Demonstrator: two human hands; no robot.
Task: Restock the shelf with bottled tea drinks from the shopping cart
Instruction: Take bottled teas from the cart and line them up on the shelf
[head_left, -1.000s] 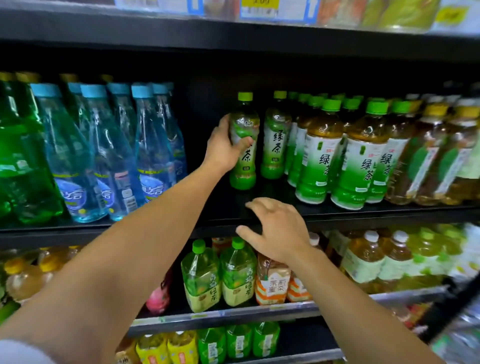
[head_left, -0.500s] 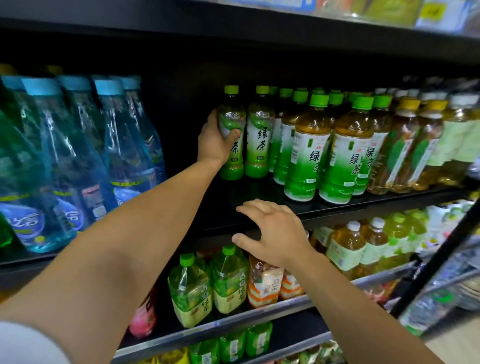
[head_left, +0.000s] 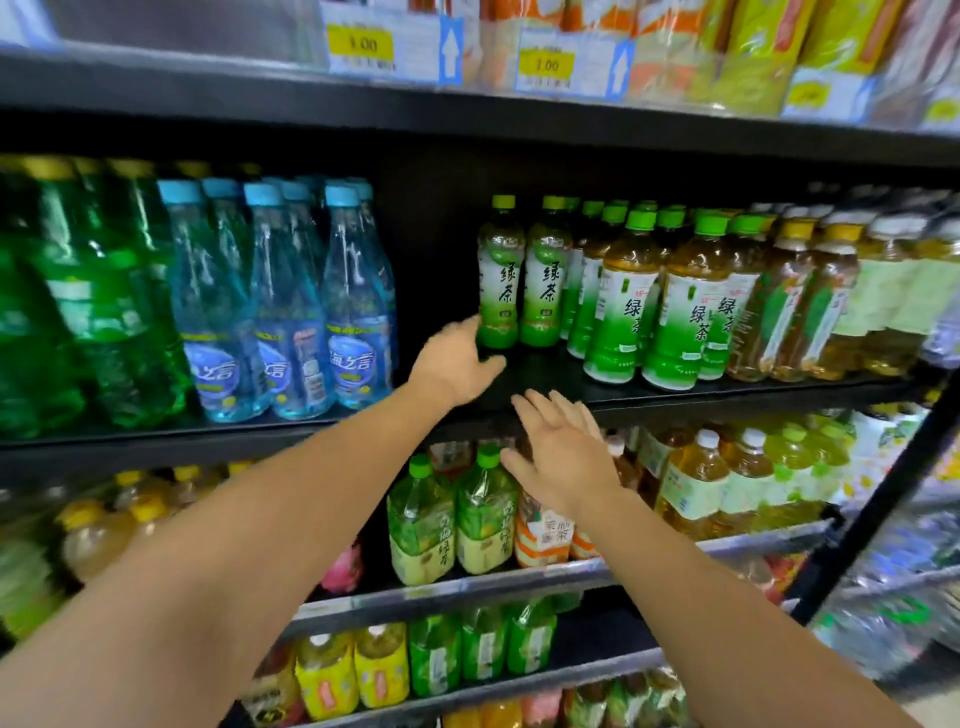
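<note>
Grip: neither hand's holding anything. The left hand (head_left: 457, 364) is loosely open mid-frame, fingertips just at the base of the green tea bottle (head_left: 498, 275), can't tell if they touch. The right hand (head_left: 563, 452) is spread wide, palm down, a bit lower and right.
Tea bottle: upright on the middle shelf (head_left: 545, 376), far-left end of its row, touching the next green tea bottle (head_left: 545, 275).
Neighbours: bigger green-label teas (head_left: 623, 301) to the right, blue water bottles (head_left: 291, 301) left of centre, dark gap between.
In the way: right hand covers part of the lower-shelf bottles (head_left: 447, 514).
Top of frame: yellow price tags (head_left: 363, 44).
</note>
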